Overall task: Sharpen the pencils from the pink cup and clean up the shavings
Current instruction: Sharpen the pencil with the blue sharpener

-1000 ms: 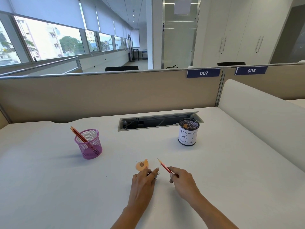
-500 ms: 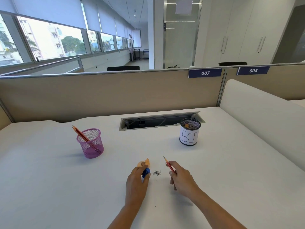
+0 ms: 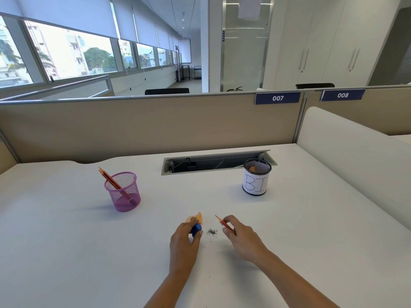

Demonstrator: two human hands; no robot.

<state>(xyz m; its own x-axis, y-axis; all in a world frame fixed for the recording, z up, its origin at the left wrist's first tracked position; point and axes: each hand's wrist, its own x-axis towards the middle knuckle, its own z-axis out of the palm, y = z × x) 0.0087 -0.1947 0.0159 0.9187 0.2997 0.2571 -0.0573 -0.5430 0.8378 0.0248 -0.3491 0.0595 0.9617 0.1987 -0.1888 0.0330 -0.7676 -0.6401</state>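
Note:
My left hand (image 3: 185,237) grips a small blue sharpener (image 3: 196,229) low over the white desk (image 3: 66,252). An orange curl of shavings (image 3: 196,218) lies just beyond its fingers. Between my hands sits a small pile of dark graphite dust (image 3: 212,231). My right hand (image 3: 241,235) pinches a red pencil (image 3: 223,222) with its sharp tip pointing up and left. At the left, a pink mesh cup (image 3: 123,192) holds two red pencils (image 3: 111,180) leaning left.
A black mesh cup with a white paper label (image 3: 255,180) stands at the back right, with an orange scrap inside. Behind it an open cable tray (image 3: 218,162) is set into the desk. A beige partition runs along the back, a white divider on the right.
My hands have moved apart. The left hand drew the blue sharpener left off the pencil, uncovering graphite dust on the desk. The right hand still holds the pencil.

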